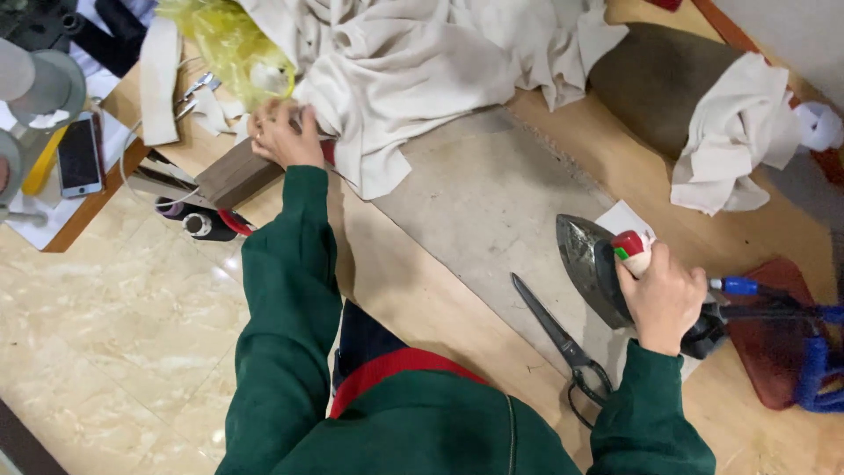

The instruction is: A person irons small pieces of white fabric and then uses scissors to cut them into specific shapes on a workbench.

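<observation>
The right hand (664,299) is clenched around the handle of a dark metal flat iron with a red-and-white knob (593,264), which rests sole-down on the grey padded pressing area (475,202) of the long wooden worktable (413,290). The left hand (280,134) reaches far across to the table's other end, its fingers pinching the edge of a large heap of cream-coloured cloth (404,62); a dark wooden block (236,174) lies just below that hand.

To do this well, in my judgement, the iron should stay flat and steady on the pad, off the fabric, while the left hand gathers the cloth, so nothing scorches. The cloth should be drawn in smoothly, without bunching, and clear of the 1 pair of black-handled scissors (563,347) lying on the table just left of the iron.

The iron sits directly under the right hand; the cloth heap is touching the left hand and well apart from the iron, with the bare pad between them. A brown padded pressing cushion (655,84), draped with more cream cloth, lies beyond the iron.
</observation>
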